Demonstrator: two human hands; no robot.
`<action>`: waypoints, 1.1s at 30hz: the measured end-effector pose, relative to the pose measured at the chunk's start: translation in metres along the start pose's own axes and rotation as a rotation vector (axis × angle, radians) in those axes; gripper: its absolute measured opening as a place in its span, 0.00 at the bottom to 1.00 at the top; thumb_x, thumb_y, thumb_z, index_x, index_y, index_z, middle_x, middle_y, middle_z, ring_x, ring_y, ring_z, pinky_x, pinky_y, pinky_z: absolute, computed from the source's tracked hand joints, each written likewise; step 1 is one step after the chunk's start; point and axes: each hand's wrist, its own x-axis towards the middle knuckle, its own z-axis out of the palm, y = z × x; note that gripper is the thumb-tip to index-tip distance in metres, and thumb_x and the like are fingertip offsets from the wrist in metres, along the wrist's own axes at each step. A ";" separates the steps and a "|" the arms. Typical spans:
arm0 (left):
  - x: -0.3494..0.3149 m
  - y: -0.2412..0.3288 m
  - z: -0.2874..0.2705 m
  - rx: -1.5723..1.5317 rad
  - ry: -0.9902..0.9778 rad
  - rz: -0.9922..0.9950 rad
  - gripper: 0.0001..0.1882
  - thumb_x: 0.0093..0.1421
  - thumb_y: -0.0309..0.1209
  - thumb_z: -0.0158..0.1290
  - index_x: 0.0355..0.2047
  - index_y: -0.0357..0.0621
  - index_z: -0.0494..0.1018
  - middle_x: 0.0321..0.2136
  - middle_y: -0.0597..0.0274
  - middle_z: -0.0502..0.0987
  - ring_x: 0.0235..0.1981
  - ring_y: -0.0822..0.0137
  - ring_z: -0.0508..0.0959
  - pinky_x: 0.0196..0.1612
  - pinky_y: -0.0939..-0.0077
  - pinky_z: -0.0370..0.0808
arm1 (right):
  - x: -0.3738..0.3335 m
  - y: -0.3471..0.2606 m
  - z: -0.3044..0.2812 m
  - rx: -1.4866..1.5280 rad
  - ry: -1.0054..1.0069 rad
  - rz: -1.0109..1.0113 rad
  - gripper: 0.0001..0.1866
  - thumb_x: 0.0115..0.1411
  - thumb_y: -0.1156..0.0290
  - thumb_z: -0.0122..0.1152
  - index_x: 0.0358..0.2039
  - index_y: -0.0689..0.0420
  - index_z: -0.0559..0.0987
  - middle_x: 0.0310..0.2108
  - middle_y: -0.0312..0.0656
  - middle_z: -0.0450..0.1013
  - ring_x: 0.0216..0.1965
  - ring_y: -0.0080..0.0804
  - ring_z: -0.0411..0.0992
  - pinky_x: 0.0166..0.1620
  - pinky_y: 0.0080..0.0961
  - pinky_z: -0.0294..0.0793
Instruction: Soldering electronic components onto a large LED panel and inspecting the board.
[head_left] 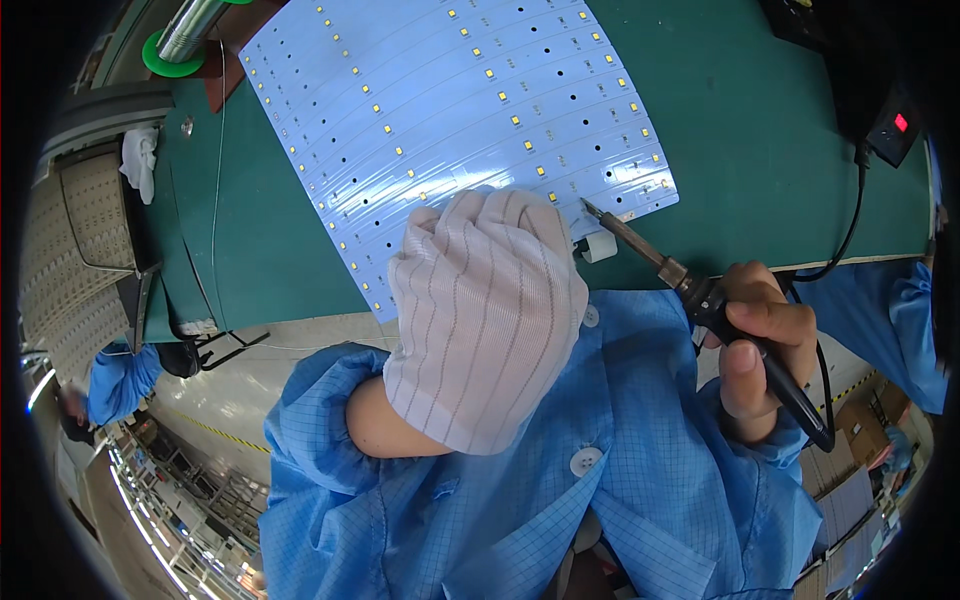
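A white LED board (450, 100) with rows of small yellow chips and black holes lies on the green work mat. My left hand (485, 320), in a white striped glove, is over the board's near edge with its fingers curled closed. Whatever those fingers may hold is hidden beneath them. A small white piece (600, 247) pokes out beside the glove at the board's edge. My bare right hand (765, 335) grips a soldering iron (715, 310) by its black handle. The iron's tip points at the board's near right part, close to the glove; contact cannot be made out.
At the far left, a solder wire spool (185, 40) with green flanges sits on a brown stand, its wire trailing across the mat (760, 150). A black box with a red display (898, 123) is at right, joined to a cord. Stacked LED panels (75, 240) stand left. Other people in blue are nearby.
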 end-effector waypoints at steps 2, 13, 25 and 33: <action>-0.001 0.000 0.000 0.011 0.016 -0.008 0.18 0.44 0.31 0.55 0.36 0.36 0.69 0.34 0.52 0.71 0.39 0.54 0.70 0.42 0.61 0.67 | 0.001 0.000 0.001 0.018 0.005 0.008 0.12 0.55 0.73 0.55 0.38 0.64 0.67 0.17 0.40 0.66 0.19 0.27 0.62 0.24 0.25 0.62; -0.001 -0.002 0.000 -0.046 0.009 0.009 0.19 0.44 0.31 0.54 0.37 0.36 0.69 0.35 0.52 0.71 0.38 0.54 0.71 0.43 0.59 0.66 | 0.003 0.000 -0.001 0.024 0.003 0.029 0.12 0.55 0.71 0.56 0.37 0.63 0.67 0.17 0.40 0.66 0.19 0.27 0.62 0.24 0.25 0.62; 0.001 -0.005 -0.008 -0.081 -0.052 0.017 0.13 0.47 0.30 0.53 0.34 0.42 0.70 0.33 0.55 0.71 0.37 0.56 0.70 0.40 0.63 0.66 | 0.017 -0.013 -0.019 -0.079 0.421 0.067 0.12 0.59 0.72 0.52 0.41 0.63 0.67 0.29 0.39 0.65 0.27 0.19 0.62 0.30 0.13 0.61; -0.001 -0.091 -0.066 -0.406 -0.586 0.188 0.09 0.45 0.32 0.58 0.26 0.43 0.74 0.30 0.60 0.74 0.28 0.62 0.74 0.32 0.69 0.71 | 0.087 0.009 -0.083 -0.049 0.744 0.136 0.15 0.58 0.70 0.55 0.44 0.63 0.70 0.30 0.41 0.71 0.27 0.18 0.63 0.31 0.13 0.61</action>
